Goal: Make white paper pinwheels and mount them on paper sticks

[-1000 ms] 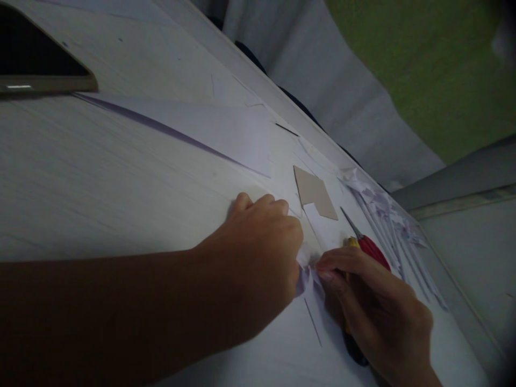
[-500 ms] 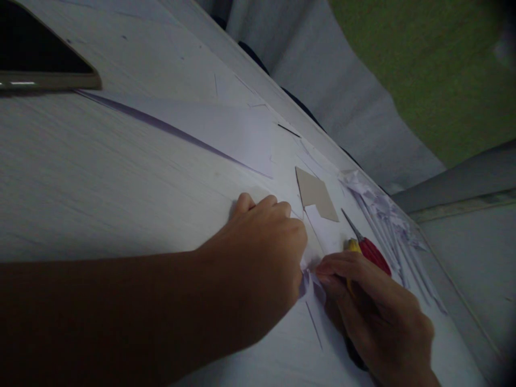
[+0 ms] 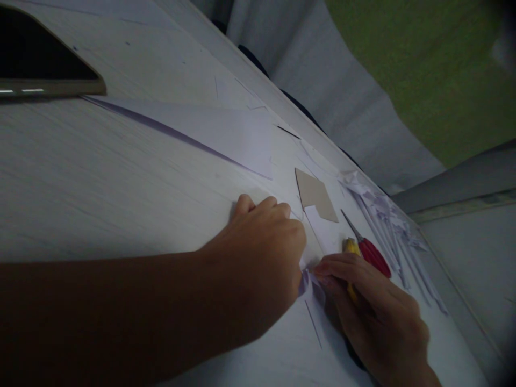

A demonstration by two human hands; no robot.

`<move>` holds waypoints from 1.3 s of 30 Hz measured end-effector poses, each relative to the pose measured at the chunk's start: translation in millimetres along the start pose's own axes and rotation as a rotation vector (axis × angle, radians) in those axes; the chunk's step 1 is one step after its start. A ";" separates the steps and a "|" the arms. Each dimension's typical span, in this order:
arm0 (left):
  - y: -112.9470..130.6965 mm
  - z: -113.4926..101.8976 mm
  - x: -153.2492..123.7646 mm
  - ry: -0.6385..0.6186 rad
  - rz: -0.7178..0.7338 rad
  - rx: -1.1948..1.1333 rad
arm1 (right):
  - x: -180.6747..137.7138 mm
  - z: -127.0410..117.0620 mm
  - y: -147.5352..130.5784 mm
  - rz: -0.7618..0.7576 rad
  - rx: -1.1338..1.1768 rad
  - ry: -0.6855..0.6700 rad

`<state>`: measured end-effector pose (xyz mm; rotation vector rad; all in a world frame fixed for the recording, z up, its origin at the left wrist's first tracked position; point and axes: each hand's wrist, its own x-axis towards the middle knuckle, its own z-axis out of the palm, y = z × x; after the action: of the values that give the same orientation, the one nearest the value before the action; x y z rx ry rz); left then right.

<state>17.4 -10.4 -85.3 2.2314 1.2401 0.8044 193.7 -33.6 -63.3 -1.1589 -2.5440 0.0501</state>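
Note:
A small piece of folded white paper (image 3: 318, 291) lies between my two hands, low on the white table. My left hand (image 3: 262, 247) reaches in from the left with its fingers curled down, closed on one side of the paper; its fingertips are hidden under the hand. On the other side, my right hand (image 3: 374, 312) pinches the paper's edge between thumb and fingers. Partly behind the right hand is a yellow-handled tool (image 3: 351, 246), mostly covered. Beside it lie red-handled scissors (image 3: 373, 257), with the narrow point toward the far edge.
A piece of brown cardboard (image 3: 316, 194) and a white paper scrap (image 3: 324, 228) lie beyond my hands. A long folded paper sheet (image 3: 201, 129) reaches from a phone (image 3: 44, 59). Several rolled paper sticks (image 3: 399, 242) lie along the right edge. A curtain (image 3: 306, 64) hangs behind the table.
My right hand has shifted very slightly left, its fingers still pinching the paper. My left hand looks unmoved. The view has tilted a little.

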 end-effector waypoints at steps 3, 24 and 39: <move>-0.3 -0.2 0.3 0.001 0.008 0.015 | -0.6 0.9 0.8 -0.040 -0.020 0.016; 35.8 -27.8 3.8 -0.178 -0.513 -0.272 | 4.9 -7.3 -2.4 -0.071 0.059 -0.124; 72.3 -29.8 12.9 -0.297 -0.590 -0.157 | -0.5 -4.0 1.0 -0.065 0.093 -0.037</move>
<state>45.6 -31.2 -14.2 1.6444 1.5068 0.3139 196.0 -33.7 -59.8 -1.0493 -2.5794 0.1736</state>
